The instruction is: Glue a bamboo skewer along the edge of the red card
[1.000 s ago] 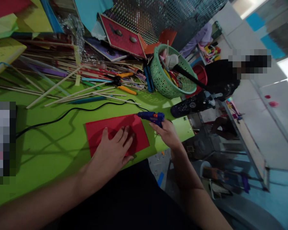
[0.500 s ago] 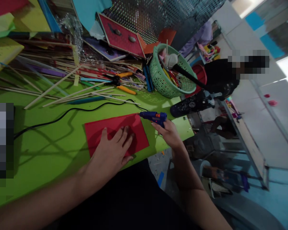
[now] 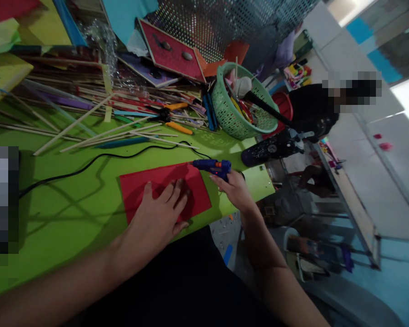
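Observation:
A red rectangular sheet (image 3: 199, 193) lies on the green table (image 3: 71, 190) near its front edge. My left hand (image 3: 160, 209) rests flat on the sheet with its fingers spread. To the right, my right hand (image 3: 235, 186) is wrapped round a blue glue gun (image 3: 209, 165). The gun's nozzle points left and is at the sheet's far edge, close to the far right corner. A small red light shows on the gun's body. Its black cord (image 3: 102, 156) runs left across the table.
Thin sticks (image 3: 78, 120) and orange-handled pliers (image 3: 179, 128) lie beyond the sheet. A green basket (image 3: 230, 118) of tools and a dark bottle (image 3: 259, 153) stand at the back right. A person in dark clothes (image 3: 306, 104) is farther off.
My right hand has moved a little to the left with the glue gun, its nozzle shifting along the sheet's far edge. My left hand has stayed in place.

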### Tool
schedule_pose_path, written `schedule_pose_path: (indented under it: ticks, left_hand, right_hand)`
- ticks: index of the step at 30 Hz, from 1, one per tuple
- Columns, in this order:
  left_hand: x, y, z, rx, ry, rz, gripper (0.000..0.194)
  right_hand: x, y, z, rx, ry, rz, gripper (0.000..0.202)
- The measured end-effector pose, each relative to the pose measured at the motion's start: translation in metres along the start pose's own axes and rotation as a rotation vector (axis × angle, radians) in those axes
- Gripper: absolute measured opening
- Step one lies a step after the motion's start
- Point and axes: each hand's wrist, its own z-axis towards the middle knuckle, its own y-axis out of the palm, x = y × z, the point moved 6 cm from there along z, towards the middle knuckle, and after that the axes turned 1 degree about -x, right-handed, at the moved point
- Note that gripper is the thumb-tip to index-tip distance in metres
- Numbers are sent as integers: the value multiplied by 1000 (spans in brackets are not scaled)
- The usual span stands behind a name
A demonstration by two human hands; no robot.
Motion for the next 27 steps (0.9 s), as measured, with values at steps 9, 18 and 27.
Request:
schedule_pose_path:
  ticks: [9, 18, 27]
  left_hand:
    - [0, -3, 1, -47, -6, -20, 55]
    - [1, -2, 1, -42, 11, 45, 57]
    - [0, -2, 2, -37, 3, 29, 56]
  right_hand:
    - [-8, 1, 0, -34, 14, 19, 37]
    - [-3, -5, 1, 10, -14, 25, 32]
    - [-9, 3, 1, -6, -22, 31, 37]
